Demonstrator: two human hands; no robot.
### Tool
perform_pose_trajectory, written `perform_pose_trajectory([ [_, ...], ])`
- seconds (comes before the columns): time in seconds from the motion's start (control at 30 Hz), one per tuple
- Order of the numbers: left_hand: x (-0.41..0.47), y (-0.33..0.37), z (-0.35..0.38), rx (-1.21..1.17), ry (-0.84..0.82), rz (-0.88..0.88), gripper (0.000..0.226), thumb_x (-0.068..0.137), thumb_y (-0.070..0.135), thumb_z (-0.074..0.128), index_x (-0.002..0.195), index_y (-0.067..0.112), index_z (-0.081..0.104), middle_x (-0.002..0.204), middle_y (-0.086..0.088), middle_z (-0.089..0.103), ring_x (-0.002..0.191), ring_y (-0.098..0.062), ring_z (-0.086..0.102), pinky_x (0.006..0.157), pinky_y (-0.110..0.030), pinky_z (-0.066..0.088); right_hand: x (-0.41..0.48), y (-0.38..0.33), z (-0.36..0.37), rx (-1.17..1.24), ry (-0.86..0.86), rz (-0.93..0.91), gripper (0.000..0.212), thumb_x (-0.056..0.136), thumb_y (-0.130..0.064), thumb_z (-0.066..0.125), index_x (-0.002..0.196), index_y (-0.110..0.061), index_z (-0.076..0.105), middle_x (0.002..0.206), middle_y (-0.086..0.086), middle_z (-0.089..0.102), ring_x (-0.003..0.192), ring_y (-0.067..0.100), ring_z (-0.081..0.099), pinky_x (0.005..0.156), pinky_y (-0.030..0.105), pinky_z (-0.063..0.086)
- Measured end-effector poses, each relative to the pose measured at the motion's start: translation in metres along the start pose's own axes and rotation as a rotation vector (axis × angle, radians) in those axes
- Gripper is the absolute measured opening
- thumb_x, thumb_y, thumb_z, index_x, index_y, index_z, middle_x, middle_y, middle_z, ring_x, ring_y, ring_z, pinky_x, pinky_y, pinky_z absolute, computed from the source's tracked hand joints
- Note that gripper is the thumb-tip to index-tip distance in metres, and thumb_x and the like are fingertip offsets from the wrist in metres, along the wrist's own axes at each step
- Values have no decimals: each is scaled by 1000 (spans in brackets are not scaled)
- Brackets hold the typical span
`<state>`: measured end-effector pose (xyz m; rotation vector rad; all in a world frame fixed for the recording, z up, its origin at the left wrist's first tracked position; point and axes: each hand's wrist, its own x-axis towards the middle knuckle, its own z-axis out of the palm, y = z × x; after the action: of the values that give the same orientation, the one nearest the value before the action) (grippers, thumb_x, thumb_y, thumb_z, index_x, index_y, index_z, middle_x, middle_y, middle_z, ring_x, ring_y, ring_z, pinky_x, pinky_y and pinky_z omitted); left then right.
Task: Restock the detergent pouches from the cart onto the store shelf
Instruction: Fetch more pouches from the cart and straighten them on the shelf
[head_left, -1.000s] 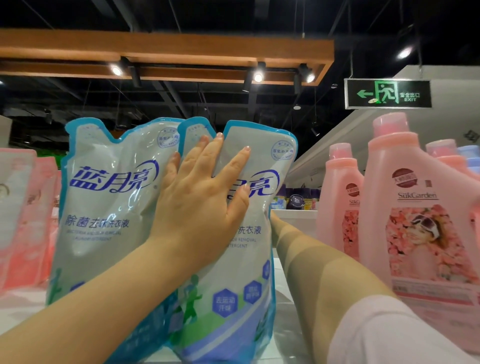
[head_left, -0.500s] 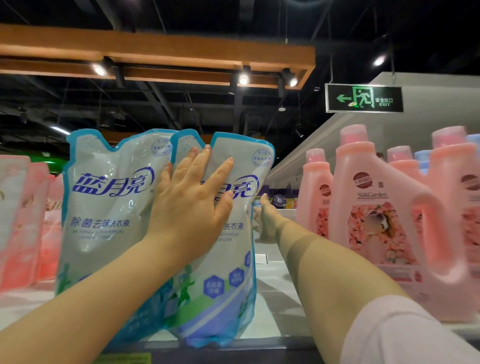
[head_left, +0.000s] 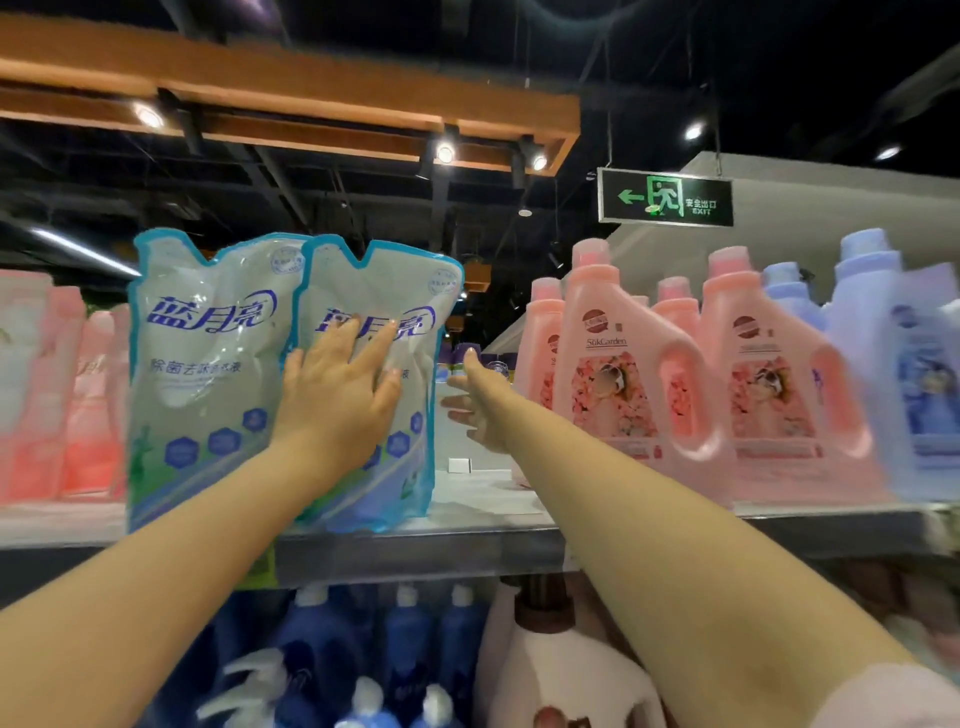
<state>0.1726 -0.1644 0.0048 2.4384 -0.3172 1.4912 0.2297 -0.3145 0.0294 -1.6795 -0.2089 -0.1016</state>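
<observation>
Two blue-and-white detergent pouches stand upright side by side on the top shelf. The left pouch is untouched. My left hand lies flat with straight fingers against the front of the right pouch. My right hand reaches into the gap between the right pouch and the pink bottles, fingers spread and holding nothing. The cart is out of view.
Pink SukGarden bottles and lilac bottles fill the shelf to the right. Pink pouches stand to the left. Blue bottles sit on the shelf below. A green exit sign hangs overhead.
The view has pulled back and tilted down, showing the shelf edge and lower shelf. My right hand has come out from behind the right pouch into the gap. My left hand stays pressed on that pouch.
</observation>
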Motion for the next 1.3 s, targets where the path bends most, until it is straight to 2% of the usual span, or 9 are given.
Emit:
perform_pose_trajectory([
  [0.13, -22, 17, -10, -100, -14, -33, 52, 95, 38, 29, 145, 22, 31, 149, -8, 32, 137, -28, 29, 110, -52, 19, -51, -8, 0, -42, 77, -101, 61, 99, -51, 19, 140, -11, 42, 144, 9, 46, 134, 26, 41, 112, 39, 25],
  [0.3, -66, 56, -25, -301, -75, 55, 68, 81, 46, 23, 143, 21, 36, 142, -6, 45, 131, -25, 40, 108, -45, 31, -133, 2, -8, -75, 146, -207, 54, 102, -42, 25, 132, -6, 52, 126, 9, 59, 117, 22, 55, 77, 17, 38],
  [0.4, -101, 85, -45, -502, -161, 88, 61, 81, 41, 28, 137, 25, 44, 136, -3, 53, 126, -22, 47, 102, -38, 37, -185, 22, -10, -76, 196, -219, 51, 101, -44, 30, 122, -8, 59, 96, 5, 65, 102, 22, 59, 92, 32, 37],
  [0.53, -163, 122, -74, -766, -228, 149, 38, 89, 31, 40, 121, 26, 60, 118, 3, 65, 108, -16, 58, 79, -20, 35, -265, 57, -15, -8, 356, -183, 48, 99, -43, 38, 118, -4, 60, 98, 12, 65, 84, 22, 61, 92, 41, 49],
  [0.67, -234, 158, -96, -928, -353, 136, 27, 92, 17, 49, 112, 27, 65, 107, 7, 65, 97, -8, 57, 81, -20, 41, -362, 100, -18, 27, 469, -98, 42, 100, -39, 36, 100, -9, 66, 90, 10, 69, 81, 21, 65, 88, 38, 53],
  [0.73, -269, 180, -107, -1016, -429, 114, 24, 91, 18, 49, 103, 30, 66, 98, 10, 64, 92, -7, 56, 79, -17, 42, -412, 118, -22, 62, 521, -55, 43, 101, -38, 34, 105, -9, 65, 86, 5, 68, 76, 15, 65, 79, 30, 54],
  [1.0, -412, 320, -137, -1317, -756, 13, 23, 87, 17, 54, 74, 36, 57, 88, 0, 65, 85, -18, 61, 82, -38, 50, -600, 192, -79, 82, 802, 82, 35, 102, -30, 34, 103, -11, 63, 78, 2, 65, 56, 2, 63, 51, 12, 50],
  [1.13, -488, 397, -142, -1359, -975, 33, 9, 82, 18, 55, 84, 21, 62, 91, -6, 66, 88, -24, 61, 81, -35, 49, -679, 244, -115, 106, 960, 144, 26, 103, -23, 34, 102, -20, 60, 80, -1, 65, 47, -6, 58, 47, 11, 45],
  [1.3, -573, 484, -135, -1346, -1197, 71, 17, 79, 7, 52, 90, 13, 63, 95, -11, 66, 80, -18, 56, 73, -25, 41, -752, 310, -165, 132, 1092, 245, 25, 102, -23, 37, 118, -23, 56, 99, 7, 61, 75, 16, 52, 60, 24, 40],
])
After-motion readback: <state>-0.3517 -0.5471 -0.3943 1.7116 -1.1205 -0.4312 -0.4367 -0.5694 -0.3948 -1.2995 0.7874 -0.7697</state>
